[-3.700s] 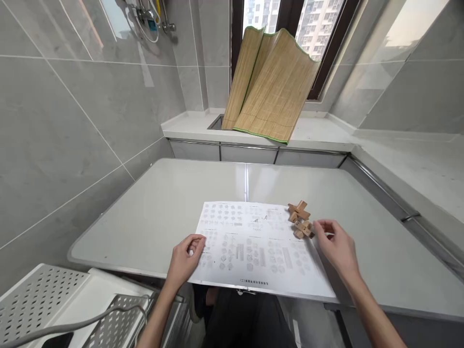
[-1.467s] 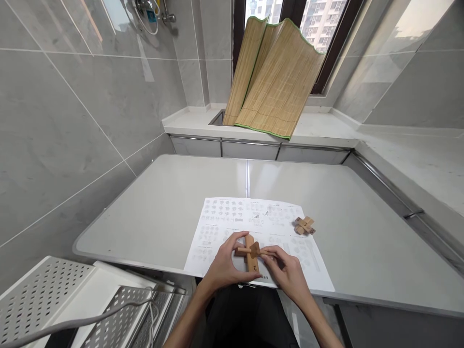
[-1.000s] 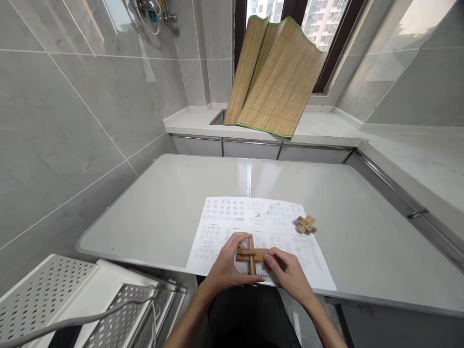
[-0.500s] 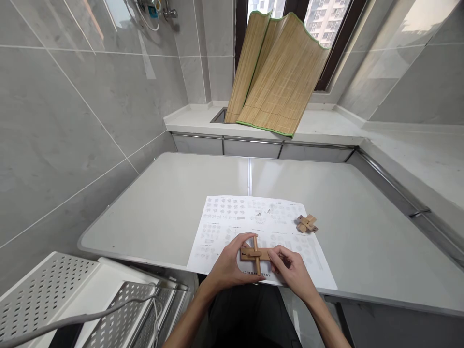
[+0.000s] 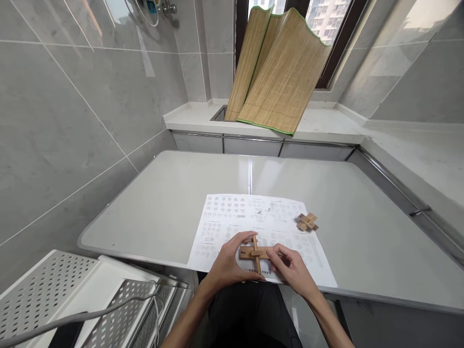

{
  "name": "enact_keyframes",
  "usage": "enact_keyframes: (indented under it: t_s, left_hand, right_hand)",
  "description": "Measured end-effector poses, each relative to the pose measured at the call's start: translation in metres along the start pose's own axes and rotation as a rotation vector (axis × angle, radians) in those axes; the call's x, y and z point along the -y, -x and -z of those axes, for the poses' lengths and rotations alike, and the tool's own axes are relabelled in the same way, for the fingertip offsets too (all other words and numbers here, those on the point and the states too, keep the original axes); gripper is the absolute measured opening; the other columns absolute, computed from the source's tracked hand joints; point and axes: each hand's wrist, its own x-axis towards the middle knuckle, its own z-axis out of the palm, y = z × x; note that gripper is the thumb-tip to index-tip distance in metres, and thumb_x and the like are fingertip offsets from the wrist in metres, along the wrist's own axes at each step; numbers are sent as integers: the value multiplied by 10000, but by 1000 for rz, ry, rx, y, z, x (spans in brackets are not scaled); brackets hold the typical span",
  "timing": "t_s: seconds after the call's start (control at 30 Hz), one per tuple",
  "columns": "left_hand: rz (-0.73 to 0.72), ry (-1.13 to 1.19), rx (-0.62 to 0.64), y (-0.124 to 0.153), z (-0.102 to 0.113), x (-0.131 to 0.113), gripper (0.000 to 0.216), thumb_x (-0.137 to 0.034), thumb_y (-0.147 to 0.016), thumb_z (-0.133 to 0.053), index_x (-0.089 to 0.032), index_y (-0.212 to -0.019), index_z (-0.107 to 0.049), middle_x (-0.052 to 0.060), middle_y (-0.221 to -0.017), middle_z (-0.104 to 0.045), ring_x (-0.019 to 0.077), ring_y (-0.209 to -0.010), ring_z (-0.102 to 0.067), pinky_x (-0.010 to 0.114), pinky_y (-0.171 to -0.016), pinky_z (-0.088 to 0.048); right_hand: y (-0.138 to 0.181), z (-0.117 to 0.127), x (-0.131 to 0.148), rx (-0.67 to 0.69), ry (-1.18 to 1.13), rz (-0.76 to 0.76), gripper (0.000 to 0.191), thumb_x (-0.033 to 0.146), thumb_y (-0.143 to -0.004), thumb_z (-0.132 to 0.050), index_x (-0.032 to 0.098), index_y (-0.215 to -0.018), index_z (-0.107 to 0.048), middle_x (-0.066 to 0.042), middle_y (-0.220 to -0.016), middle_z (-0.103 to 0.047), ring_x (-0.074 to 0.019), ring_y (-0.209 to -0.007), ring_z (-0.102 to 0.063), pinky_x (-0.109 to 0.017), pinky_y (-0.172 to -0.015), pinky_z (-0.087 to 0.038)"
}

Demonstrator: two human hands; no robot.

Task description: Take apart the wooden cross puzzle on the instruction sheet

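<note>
Above the near edge of a printed sheet point(image 5: 232, 212), a partly joined wooden puzzle point(image 5: 246, 252) sits between my hands. It has a flat bar lying crosswise, a round rod point(image 5: 257, 263) standing across it and a small piece around the crossing. My left hand point(image 5: 230, 261) spans the rod, index fingertip at its far end and thumb at its near end. With thumb and fingers my right hand point(image 5: 290, 268) pinches the right end of the flat bar. Another wooden puzzle point(image 5: 307, 222), cross-shaped and assembled, rests at the sheet's right edge.
Everything lies on a pale folding table point(image 5: 159, 203) with a seam down its middle. A bamboo mat point(image 5: 279, 72) leans against the window on the white ledge point(image 5: 326, 121). To the lower left stands a white perforated rack point(image 5: 54, 280) with a grey cable point(image 5: 108, 309).
The small piece at the crossing appears slightly turned and lower against the rod. Both hands keep nearly the same place and hold; the camera view has shifted very slightly.
</note>
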Motion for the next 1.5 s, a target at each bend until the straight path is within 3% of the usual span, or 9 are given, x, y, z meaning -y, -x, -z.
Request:
enact_keyframes:
  t_s: [0.3, 0.57, 0.77, 0.93, 1.07, 1.17, 1.27, 1.33, 1.5]
  left_hand:
    - [-6, 10, 57, 0, 0, -1, 1007, -449, -613, -996, -313, -1501, -542, 83, -1419, -658, 330, -1302, -633, 442, -1126, -512]
    - [22, 16, 42, 1, -1, 0, 1048, -413, -620, -1000, -337, -1539, -500, 95, -1514, -590, 343, -1385, -569, 491, -1182, -464]
    - [-32, 38, 38, 0, 1, -2, 592, -383, -709, -955, -314, -1261, -751, 100, -1551, -526, 346, -1382, -569, 498, -1162, -488]
    - [-58, 12, -7, -3, 1, -8, 164, -290, -795, -898, -277, -952, -852, 88, -1501, -567, 348, -1392, -555, 452, -1097, -529]
    - [-41, 14, -38, -4, 3, -14, 90, -311, -799, -890, -270, -872, -856, 87, -1457, -613, 365, -1455, -488, 452, -1105, -527]
    - [49, 11, -116, -8, 11, -13, 125, -346, -839, -839, -247, -916, -840, 95, -1348, -687, 305, -1182, -680, 411, -975, -590]
    - [208, -75, -237, -16, 27, -7, 267, -414, -907, -735, -211, -1070, -796, 64, -1008, -776, 212, -848, -707, 346, -813, -600]
    - [274, -177, -293, -21, 40, -2, 353, -452, -937, -675, -195, -1161, -766, 44, -899, -772, 201, -793, -686, 319, -768, -578]
    - [295, -437, -274, -31, 68, 6, 404, -501, -978, -569, -211, -1196, -748, 53, -966, -778, 207, -768, -664, 319, -751, -517]
  right_hand:
    - [1, -1, 1, 77, 7, 33, 507, 596, -1034, -518, 222, -692, -534, 18, -597, -582, -158, -582, -510, -282, -610, -374]
    - [0, 0, 5, 67, 17, 4, 520, 645, -1015, -518, 227, -713, -577, 3, -626, -626, -177, -599, -538, -300, -631, -385]
    - [-1, -1, 6, 58, -43, -13, 499, 641, -1006, -547, 227, -732, -592, 8, -630, -633, -175, -602, -540, -302, -646, -410]
    - [-2, -1, 0, -29, -97, -29, 528, 684, -980, -565, 218, -733, -589, 9, -619, -603, -168, -600, -534, -294, -641, -416]
    - [-2, 0, -6, -172, -137, -19, 533, 704, -969, -567, 224, -736, -580, 16, -603, -550, -167, -592, -503, -296, -625, -407]
    - [-3, 1, -8, -242, -174, -12, 515, 688, -979, -562, 234, -736, -557, 16, -609, -533, -169, -601, -493, -301, -627, -411]
    - [-4, 1, -9, -254, -183, -5, 502, 681, -983, -558, 240, -744, -551, 13, -611, -530, -173, -604, -488, -303, -619, -414]
    - [-4, 1, -8, -250, -183, 1, 503, 686, -979, -558, 239, -748, -555, 15, -611, -530, -171, -601, -485, -299, -613, -413]
    - [-4, 0, -6, -224, -178, 3, 507, 694, -979, -552, 235, -762, -560, 23, -606, -515, -169, -604, -475, -293, -613, -400]
